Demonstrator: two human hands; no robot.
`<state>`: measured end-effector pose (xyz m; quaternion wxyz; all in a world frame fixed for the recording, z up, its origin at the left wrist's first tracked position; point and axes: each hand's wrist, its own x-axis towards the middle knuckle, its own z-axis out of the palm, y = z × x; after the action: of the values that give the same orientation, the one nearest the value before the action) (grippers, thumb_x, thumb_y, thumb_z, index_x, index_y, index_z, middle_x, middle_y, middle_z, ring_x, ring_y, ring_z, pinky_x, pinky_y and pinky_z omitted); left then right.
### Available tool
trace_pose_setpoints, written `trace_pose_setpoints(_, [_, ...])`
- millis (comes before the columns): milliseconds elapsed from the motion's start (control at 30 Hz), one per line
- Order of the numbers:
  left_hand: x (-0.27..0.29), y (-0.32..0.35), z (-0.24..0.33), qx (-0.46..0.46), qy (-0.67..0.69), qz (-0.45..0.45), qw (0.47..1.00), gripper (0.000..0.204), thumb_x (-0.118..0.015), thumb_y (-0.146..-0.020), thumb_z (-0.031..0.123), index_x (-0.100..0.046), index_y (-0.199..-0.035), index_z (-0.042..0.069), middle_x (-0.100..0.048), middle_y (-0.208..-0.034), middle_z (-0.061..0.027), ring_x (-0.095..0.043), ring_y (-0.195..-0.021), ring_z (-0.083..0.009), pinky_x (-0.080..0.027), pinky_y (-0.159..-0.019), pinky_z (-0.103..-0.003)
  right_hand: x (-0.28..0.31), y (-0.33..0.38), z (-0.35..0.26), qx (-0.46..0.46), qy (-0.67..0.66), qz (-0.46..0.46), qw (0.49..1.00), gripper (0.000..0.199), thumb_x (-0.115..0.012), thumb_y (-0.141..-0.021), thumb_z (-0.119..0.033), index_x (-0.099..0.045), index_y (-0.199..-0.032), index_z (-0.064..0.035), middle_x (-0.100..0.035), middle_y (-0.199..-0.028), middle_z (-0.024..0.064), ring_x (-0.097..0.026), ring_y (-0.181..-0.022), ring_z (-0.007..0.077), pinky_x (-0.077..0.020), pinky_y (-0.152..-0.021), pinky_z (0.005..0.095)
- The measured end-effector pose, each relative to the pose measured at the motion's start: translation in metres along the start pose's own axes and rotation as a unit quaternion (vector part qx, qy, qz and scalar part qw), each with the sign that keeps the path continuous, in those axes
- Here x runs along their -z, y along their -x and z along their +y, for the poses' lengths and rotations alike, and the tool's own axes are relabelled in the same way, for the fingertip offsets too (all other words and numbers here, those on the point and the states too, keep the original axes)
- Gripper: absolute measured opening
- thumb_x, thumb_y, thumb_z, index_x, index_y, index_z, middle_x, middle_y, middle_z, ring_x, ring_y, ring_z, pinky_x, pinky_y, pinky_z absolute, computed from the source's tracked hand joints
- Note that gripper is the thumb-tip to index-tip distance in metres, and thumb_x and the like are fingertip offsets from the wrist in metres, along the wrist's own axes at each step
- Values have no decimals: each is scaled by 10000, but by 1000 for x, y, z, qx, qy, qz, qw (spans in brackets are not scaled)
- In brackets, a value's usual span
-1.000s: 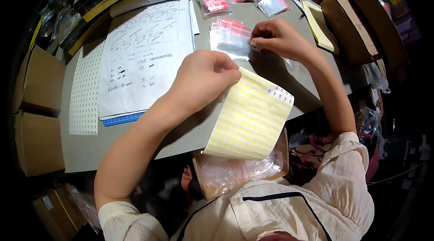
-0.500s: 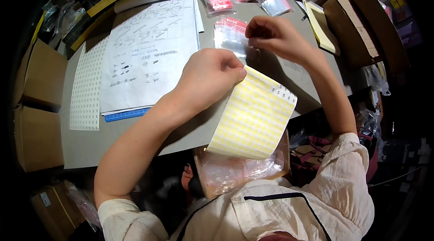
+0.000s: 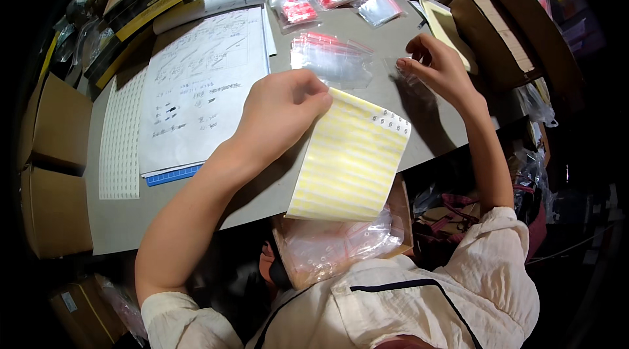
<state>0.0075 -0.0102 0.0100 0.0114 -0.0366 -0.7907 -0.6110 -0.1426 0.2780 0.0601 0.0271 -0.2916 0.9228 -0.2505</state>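
My left hand (image 3: 282,106) is closed, pinching the top left corner of a sticker sheet (image 3: 350,162). The sheet is pale yellow and mostly bare backing, with a few small round stickers left at its upper right corner. It hangs tilted over the table's near edge. To the right, my right hand (image 3: 439,70) pinches a small clear plastic bag (image 3: 417,81) between thumb and fingers, above the tabletop. The bag is see-through and its outline is faint. Beyond my left hand lies a fanned stack of clear zip bags (image 3: 331,57) with red top edges.
Printed papers (image 3: 203,87) lie on a blue board (image 3: 173,175) at left, beside another sticker sheet (image 3: 121,133). Packs of bags (image 3: 293,7) sit at the back. Cardboard boxes (image 3: 56,119) flank the table. A box of filled bags (image 3: 341,247) stands at my lap.
My right hand has moved right, away from the bag stack, with a clear bag in its fingers. The sticker sheet stays in my left hand. The whole view has shifted slightly.
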Motion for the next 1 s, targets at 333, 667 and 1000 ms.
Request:
trace_pose_setpoints(333, [-7,9,9,-4,121,-61,991,151,-725,-991,113,-715,-1062,-19,-722,-904,-14,-646,-815,-61,-520,-735,-229,-32,69,-61,97,-206,-81,970,241,-776,-980,-177,-674,-1092,10,-704,-955,37,-662,-864,117,-544,-801,287])
trace_pose_setpoints(667, [-5,9,8,16,-28,-18,999,147,-739,-978,123,-728,-996,-23,-716,-845,-6,-613,-765,-32,-486,-666,-215,-55,69,-77,276,93,113,950,210,-781,-862,-10,-656,-1031,-9,-642,-948,131,-650,-826,301,-536,-710,389])
trace_pose_setpoints(1000, [2,2,1,38,-17,0,999,160,-740,-976,129,-726,-985,-31,-720,-851,-10,-618,-750,-32,-494,-657,-215,-50,61,-80,334,49,79,938,121,-718,-866,-31,-664,-974,-38,-638,-909,95,-657,-787,282,-549,-701,382])
